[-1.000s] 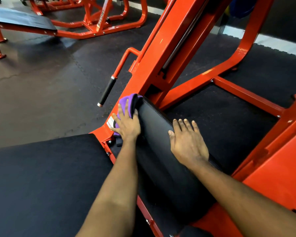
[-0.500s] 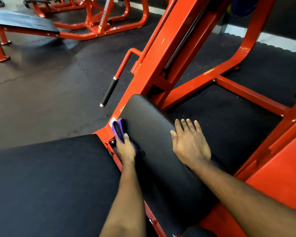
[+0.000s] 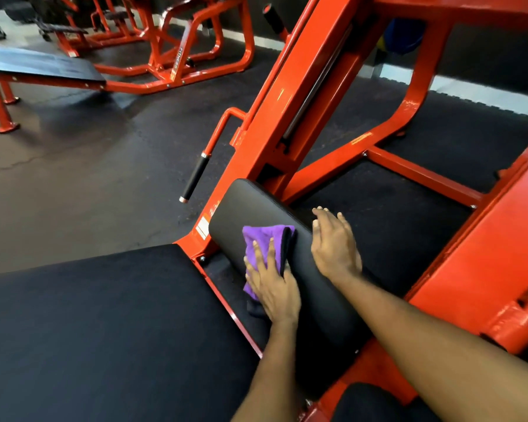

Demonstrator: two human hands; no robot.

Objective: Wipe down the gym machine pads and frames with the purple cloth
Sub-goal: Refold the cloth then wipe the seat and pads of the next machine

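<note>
Midway through wiping the long black pad (image 3: pixel 247 205), by the look of it. Pressing the purple cloth (image 3: pixel 264 239) against the pad's left edge with the left hand (image 3: pixel 272 287), fingers straight and slightly apart, flat on the fabric rather than clamped round it. Bracing on the pad's right edge with the right hand (image 3: pixel 336 248), fingers loose and draped over, holding nothing. Next, most likely: sweeping the cloth across the top toward the far end, keeping the palm flat so the folded cloth does not bunch, then on to the orange frame (image 3: pixel 275 117) just beyond, seemingly not yet wiped.
</note>
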